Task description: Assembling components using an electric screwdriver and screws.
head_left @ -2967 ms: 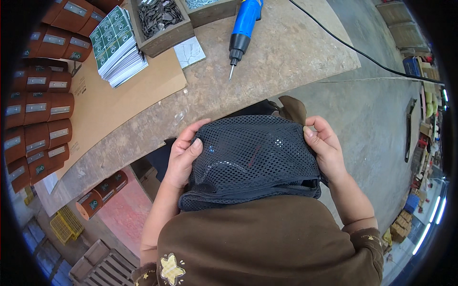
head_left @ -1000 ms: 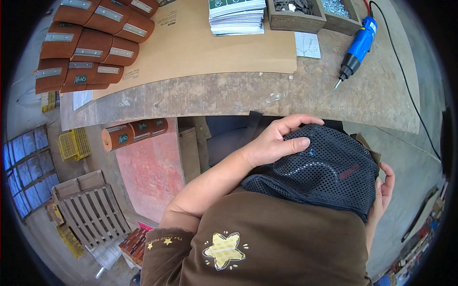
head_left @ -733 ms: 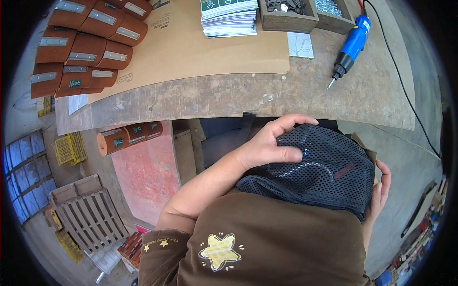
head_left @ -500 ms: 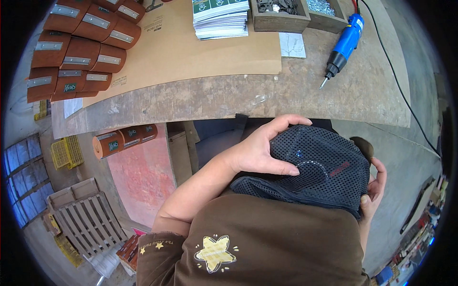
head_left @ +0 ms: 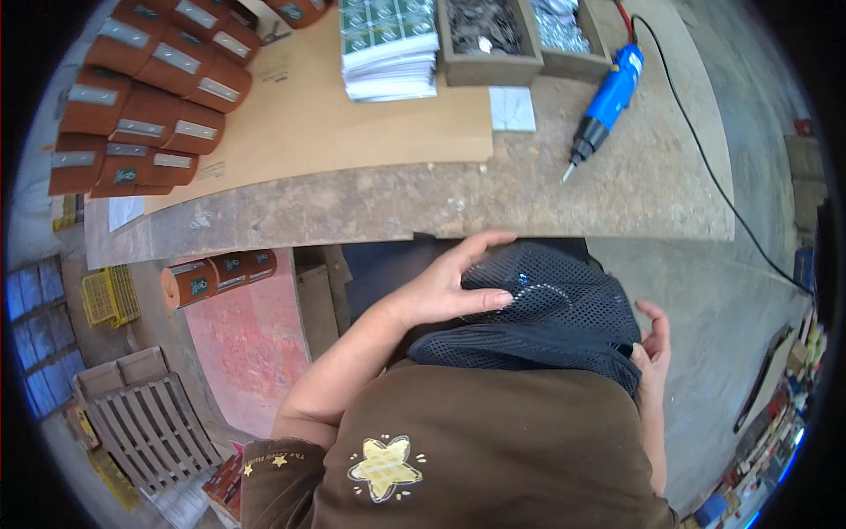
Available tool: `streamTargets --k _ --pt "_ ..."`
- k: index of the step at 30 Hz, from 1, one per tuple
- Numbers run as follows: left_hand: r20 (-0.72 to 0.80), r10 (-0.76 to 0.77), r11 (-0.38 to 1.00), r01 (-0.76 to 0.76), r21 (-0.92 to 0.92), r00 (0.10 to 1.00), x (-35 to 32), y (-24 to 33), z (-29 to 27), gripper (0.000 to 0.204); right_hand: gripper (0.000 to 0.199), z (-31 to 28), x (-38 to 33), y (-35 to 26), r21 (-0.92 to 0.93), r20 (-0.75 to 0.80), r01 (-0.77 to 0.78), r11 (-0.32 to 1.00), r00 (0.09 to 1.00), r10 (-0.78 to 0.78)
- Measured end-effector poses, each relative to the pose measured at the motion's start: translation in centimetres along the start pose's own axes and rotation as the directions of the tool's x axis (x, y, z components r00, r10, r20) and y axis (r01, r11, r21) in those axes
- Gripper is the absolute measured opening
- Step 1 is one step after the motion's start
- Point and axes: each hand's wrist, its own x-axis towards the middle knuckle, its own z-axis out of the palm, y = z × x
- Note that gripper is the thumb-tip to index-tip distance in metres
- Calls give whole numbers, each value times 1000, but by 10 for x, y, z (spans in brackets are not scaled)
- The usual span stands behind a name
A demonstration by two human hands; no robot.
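A black mesh bag [head_left: 564,304] lies in my lap against my brown shirt, just below the table's front edge. My left hand [head_left: 449,286] is closed on its upper left side, with the thumb on top of the mesh and the fingers curled over the far edge. On the right, my right hand [head_left: 652,353] pinches the bag's lower right edge between thumb and fingers, with the index finger raised. A folded fold of mesh runs along the near side, and the bag's inside is hidden.
On the worn wooden table [head_left: 352,216] lie a blue electric screwdriver [head_left: 608,101] with a black cable, a stack of printed sheets [head_left: 389,62], wooden boxes [head_left: 492,70] of small metal parts and brown rolls [head_left: 167,123]. A wooden pallet [head_left: 154,432] stands at the lower left.
The whole view has shifted, so the table sits lower and the bag further left. The mesh bag looks flatter, with its near fold spread wider. Both hands still hold it.
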Motion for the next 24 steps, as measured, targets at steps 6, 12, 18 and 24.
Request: streamTargets --k 6,12,18,24 --pt "-185 -37 963 84 256 982 -65 3 -10 56 50 -30 2 20 -31 43 -141 989 989 143" --pt "-319 -395 908 418 7 862 -146 -2 -1 14 36 -35 9 -31 -523 38 -221 823 959 281" --pt "-170 -356 920 377 105 919 -102 -9 -16 8 28 18 42 -86 -536 676 710 457 685 -272" --pt "-19 -325 910 319 266 945 -77 -33 -43 9 27 95 73 -71 -278 960 906 319 272 64"
